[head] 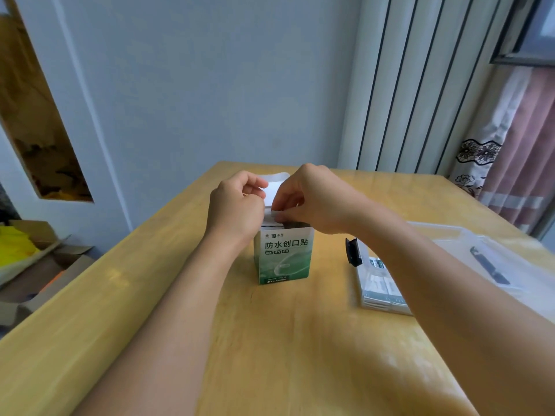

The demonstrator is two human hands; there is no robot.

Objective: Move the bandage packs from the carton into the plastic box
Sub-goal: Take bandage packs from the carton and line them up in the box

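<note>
Both hands up over the green-white carton point(282, 256), which stands upright mid counter point(180, 295), top flap point(274, 183) open; left hand point(237, 202) w/ fingers curled, pinching the flap; right hand point(312, 199) fingers pressed together, pinching white bandage packs point(271, 216) at the carton mouth; clear plastic box point(378, 283) lies to the right, well apart, some packs already inside; its lid point(492, 265) beside it.

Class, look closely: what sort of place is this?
Probably a room in a home: a wooden table, patterned curtains by a window, and cardboard boxes on the floor.
</note>
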